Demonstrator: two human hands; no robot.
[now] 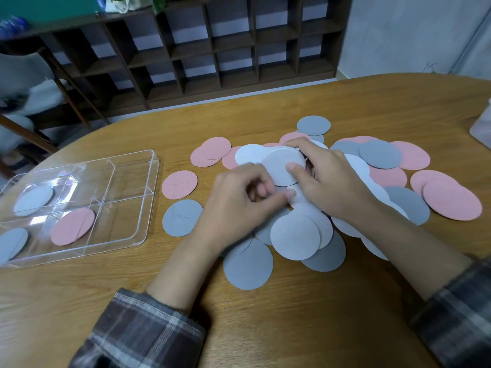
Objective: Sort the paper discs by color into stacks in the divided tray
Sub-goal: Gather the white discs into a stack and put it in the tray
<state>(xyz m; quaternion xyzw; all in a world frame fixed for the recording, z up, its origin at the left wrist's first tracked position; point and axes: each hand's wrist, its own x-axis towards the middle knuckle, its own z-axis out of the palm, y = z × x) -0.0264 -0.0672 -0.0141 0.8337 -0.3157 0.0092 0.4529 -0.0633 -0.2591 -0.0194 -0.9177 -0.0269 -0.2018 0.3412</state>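
A heap of pink, grey and white paper discs point(380, 155) covers the middle of the wooden table. My right hand point(326, 179) holds a white disc point(281, 163) by its edge, thumb on top, above the heap. My left hand point(239, 203) is curled beside it, fingertips pinching at a white disc point(297, 197) under the held one. The clear divided tray point(148, 197) lies at the left. It holds a white disc point(33, 200), a pink disc point(73, 226) and a grey disc point(12, 244) in separate compartments.
A lone pink disc point(180, 184) and a grey disc point(182, 217) lie between tray and heap. A dark wooden shelf unit point(212, 49) stands behind the table. A chair point(39, 83) is at the far left. A clear container edge point(482, 126) shows at the right.
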